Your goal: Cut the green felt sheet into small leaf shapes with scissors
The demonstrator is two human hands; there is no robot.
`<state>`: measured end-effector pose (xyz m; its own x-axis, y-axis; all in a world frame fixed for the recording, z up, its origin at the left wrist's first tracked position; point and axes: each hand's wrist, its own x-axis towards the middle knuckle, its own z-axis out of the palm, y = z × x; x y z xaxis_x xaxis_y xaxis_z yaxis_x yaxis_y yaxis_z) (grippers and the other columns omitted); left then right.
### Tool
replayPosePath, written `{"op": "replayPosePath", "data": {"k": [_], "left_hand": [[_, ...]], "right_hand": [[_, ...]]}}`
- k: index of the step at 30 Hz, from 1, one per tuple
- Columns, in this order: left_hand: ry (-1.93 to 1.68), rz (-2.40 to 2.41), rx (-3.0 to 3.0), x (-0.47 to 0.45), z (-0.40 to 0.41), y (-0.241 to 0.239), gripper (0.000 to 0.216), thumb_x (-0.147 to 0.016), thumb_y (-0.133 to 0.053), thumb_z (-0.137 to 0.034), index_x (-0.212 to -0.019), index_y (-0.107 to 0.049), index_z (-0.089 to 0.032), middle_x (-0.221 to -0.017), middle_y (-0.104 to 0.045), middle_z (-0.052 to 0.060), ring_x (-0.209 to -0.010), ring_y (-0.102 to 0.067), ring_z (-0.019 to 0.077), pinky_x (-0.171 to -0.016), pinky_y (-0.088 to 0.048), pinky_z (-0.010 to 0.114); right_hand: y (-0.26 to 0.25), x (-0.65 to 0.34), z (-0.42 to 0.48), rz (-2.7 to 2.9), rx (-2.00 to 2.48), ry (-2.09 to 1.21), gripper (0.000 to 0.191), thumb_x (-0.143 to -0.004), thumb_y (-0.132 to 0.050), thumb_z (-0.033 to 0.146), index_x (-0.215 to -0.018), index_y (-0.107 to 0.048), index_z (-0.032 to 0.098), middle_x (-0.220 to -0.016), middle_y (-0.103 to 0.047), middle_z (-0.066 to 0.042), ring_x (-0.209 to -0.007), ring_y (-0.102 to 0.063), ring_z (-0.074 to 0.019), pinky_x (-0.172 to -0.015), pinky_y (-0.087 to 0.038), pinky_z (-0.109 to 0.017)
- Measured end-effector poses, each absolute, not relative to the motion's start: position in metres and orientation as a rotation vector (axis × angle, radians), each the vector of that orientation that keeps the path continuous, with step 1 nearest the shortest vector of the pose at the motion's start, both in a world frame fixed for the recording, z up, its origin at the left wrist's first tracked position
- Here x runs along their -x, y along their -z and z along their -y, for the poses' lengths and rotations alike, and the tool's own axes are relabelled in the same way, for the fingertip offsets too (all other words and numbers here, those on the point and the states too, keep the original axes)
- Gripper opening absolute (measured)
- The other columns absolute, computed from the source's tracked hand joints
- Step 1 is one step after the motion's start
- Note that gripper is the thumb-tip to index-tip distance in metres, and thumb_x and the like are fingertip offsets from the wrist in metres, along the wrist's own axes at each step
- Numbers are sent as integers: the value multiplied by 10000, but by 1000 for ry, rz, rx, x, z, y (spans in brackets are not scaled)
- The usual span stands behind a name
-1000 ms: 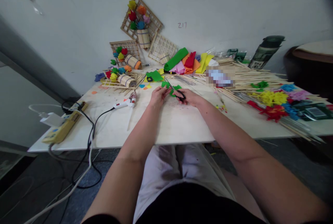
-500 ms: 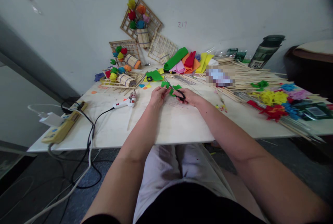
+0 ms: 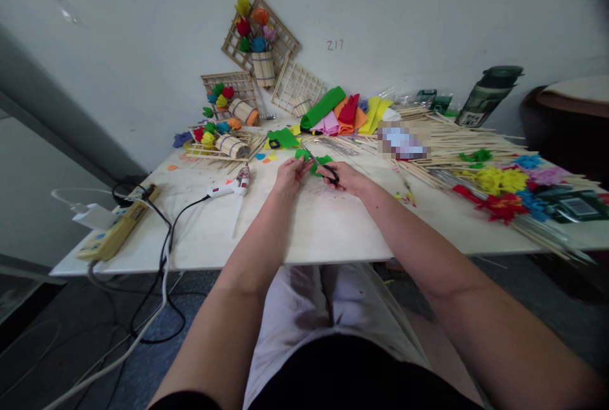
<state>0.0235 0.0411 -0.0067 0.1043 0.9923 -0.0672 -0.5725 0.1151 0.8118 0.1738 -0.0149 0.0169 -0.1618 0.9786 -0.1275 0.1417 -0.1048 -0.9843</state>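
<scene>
My left hand [image 3: 291, 175] pinches a small green piece of felt or paper [image 3: 301, 154] above the middle of the table. Black-handled scissors [image 3: 328, 172] are gripped in my right hand [image 3: 346, 178], their blades pointing up and left toward the green piece. Another bit of green material [image 3: 322, 162] shows just behind the scissors, between the two hands. Whether the blades touch the green piece is too small to tell. Beyond my hands lies a larger green sheet [image 3: 284, 138] with a dark round object [image 3: 274, 143] on it.
A white glue gun [image 3: 233, 188] lies left of my hands, its cord running to a yellow power strip [image 3: 107, 238]. Stick lattices with flowers [image 3: 231, 143] stand back left. Rolled coloured sheets [image 3: 323, 108], many thin sticks [image 3: 457, 137] and fuzzy flowers [image 3: 504, 204] fill the back and right.
Both hands, the green piece and the scissors keep nearly the same place. The whole view has shifted very slightly.
</scene>
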Motion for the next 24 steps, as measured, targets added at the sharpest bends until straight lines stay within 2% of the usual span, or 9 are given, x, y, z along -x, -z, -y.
{"op": "replayPosePath", "data": {"k": [16,24], "left_hand": [[-1318,-768,-682,-23,-47,10,222,-772,-700,-104,-657,-520,-163,-713,-688,38,-881,-719,195,-916,-534,338],[-1361,-785,-682,-22,-47,10,286,-728,-737,-108,-641,-472,-169,-704,-676,24,-867,-720,182,-904,-537,325]], "right_hand": [[-12,-172,12,1389,1309,-1353,167,-836,-667,242,-757,-543,162,-508,-472,65,-331,-373,-35,-292,-159,-166],[-12,-171,14,1396,1314,-1359,145,-844,-646,230,-765,-546,161,-504,-475,61,-340,-381,-42,-304,-174,-172]]}}
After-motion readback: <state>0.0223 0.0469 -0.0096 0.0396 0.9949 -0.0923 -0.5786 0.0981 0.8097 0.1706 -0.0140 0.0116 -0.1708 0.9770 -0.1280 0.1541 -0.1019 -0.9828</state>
